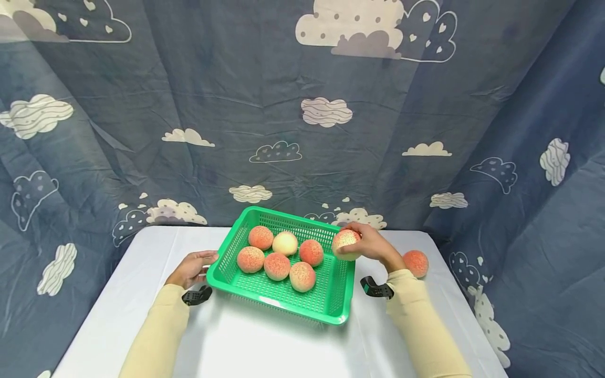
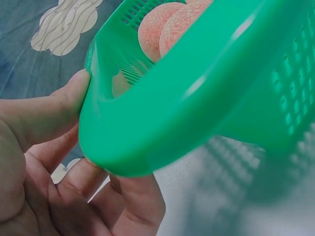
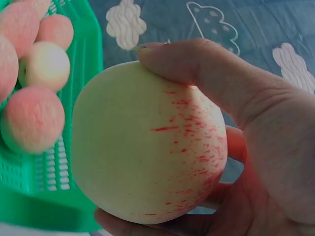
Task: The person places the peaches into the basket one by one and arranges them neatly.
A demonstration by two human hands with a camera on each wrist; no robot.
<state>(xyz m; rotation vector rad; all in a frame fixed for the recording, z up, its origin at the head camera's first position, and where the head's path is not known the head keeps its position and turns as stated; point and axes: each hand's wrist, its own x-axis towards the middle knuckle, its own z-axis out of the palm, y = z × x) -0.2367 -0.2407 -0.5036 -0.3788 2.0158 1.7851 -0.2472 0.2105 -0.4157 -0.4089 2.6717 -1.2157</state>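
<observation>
A green plastic basket (image 1: 279,303) with perforated sides holds several peaches (image 1: 277,266), most of them pink-red and one mostly cream (image 1: 285,243). My left hand (image 1: 193,269) grips the basket's left rim. In the left wrist view, the thumb (image 2: 54,110) presses against the rim and the curled fingers (image 2: 140,201) sit beneath it. Over the basket's right edge, my right hand (image 1: 373,244) holds a cream peach with red speckles (image 3: 142,142), thumb on one side and fingers round the other. Part of that peach is hidden by the hand.
Another reddish peach (image 1: 416,263) lies on the white table (image 1: 264,346), to the right of my right wrist. Behind the table hangs a dark blue curtain (image 1: 227,105) printed with clouds. Each wrist carries a black strap (image 1: 197,295).
</observation>
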